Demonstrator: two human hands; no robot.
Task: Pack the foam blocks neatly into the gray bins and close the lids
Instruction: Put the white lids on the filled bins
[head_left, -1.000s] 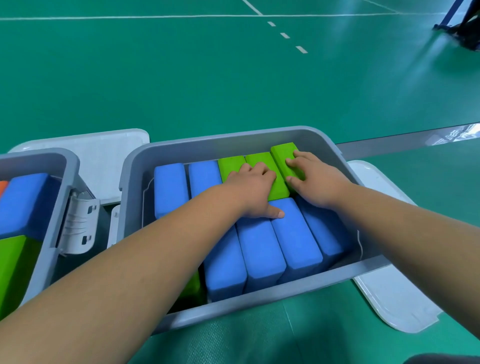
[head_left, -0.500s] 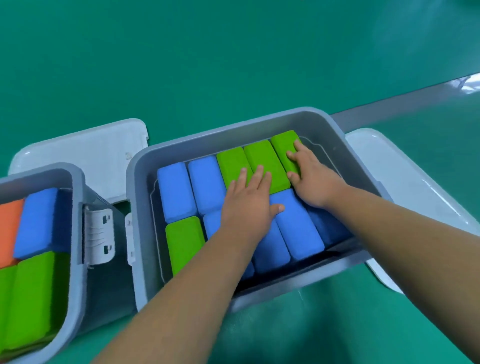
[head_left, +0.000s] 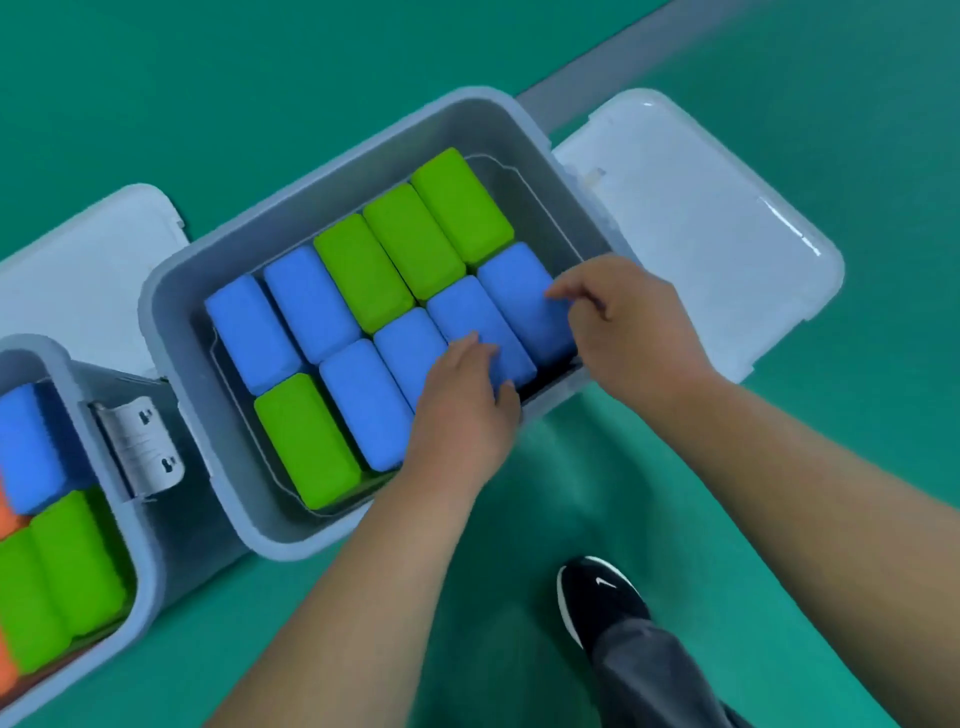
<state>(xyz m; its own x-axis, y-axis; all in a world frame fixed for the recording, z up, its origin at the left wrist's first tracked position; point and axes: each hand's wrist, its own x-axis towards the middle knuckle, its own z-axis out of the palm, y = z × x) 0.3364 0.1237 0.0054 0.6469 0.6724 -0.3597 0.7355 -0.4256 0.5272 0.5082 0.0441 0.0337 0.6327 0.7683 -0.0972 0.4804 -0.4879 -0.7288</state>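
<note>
The middle gray bin (head_left: 363, 174) holds a flat layer of foam blocks. Three green blocks (head_left: 410, 239) and two blue blocks (head_left: 304, 304) fill the far row. A green block (head_left: 306, 441) and several blue ones fill the near row. My left hand (head_left: 462, 415) rests over the near ends of the blue blocks (head_left: 470, 317), fingers bent down onto them. My right hand (head_left: 628, 322) hovers at the bin's right wall, its loosely bent fingertips touching the rightmost blue block (head_left: 519, 296). The bin's white lid (head_left: 701, 234) lies open to the right.
A second gray bin (head_left: 143, 545) at the left holds blue, green and orange blocks; its latch (head_left: 137, 447) faces the middle bin. Another white lid (head_left: 78, 270) lies behind it. My black shoe (head_left: 602, 597) stands on the green floor near the bin's front corner.
Both hands slid back from the green far row to the near blue blocks and the right wall. The camera tilted further down, bringing my shoe into view.
</note>
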